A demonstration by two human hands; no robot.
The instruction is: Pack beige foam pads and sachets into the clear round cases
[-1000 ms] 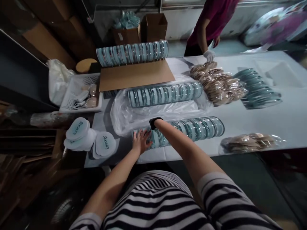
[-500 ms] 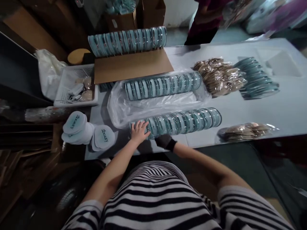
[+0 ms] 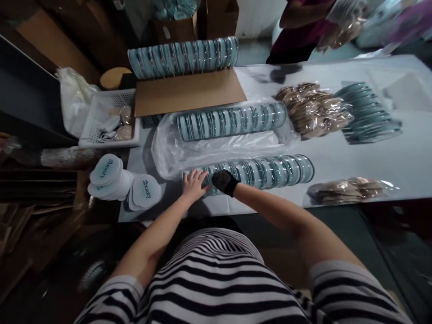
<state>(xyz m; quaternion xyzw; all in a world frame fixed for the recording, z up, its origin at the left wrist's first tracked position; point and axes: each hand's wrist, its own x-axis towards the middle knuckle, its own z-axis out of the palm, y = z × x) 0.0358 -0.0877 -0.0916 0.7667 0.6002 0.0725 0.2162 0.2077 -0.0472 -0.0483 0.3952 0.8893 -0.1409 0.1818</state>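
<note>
A near row of round, clear-wrapped teal and white packs (image 3: 270, 172) lies along the front of the table, packed edge to edge. My bare left hand (image 3: 193, 185) rests over the row's left end, fingers spread. Close beside it, my right hand (image 3: 224, 181), in a dark glove, is curled down on the packs; whatever lies under its fingers is hidden. Behind them, a similar row of packs (image 3: 232, 121) lies on a crumpled clear plastic bag (image 3: 165, 155). White rounded cards (image 3: 147, 191) with printed lettering are piled to the left.
A cardboard sheet (image 3: 189, 92) and another row of packs (image 3: 184, 56) are at the back. A white basket (image 3: 86, 132) stands left. Wrapped beige packs (image 3: 312, 110), teal packs (image 3: 367, 112) and more beige packs (image 3: 351, 191) lie right. Across the table stands a person (image 3: 293, 33) holding wrapped items.
My right hand has risen from the front side of the near row onto its top, closer to my left hand. My left hand stays at the row's left end.
</note>
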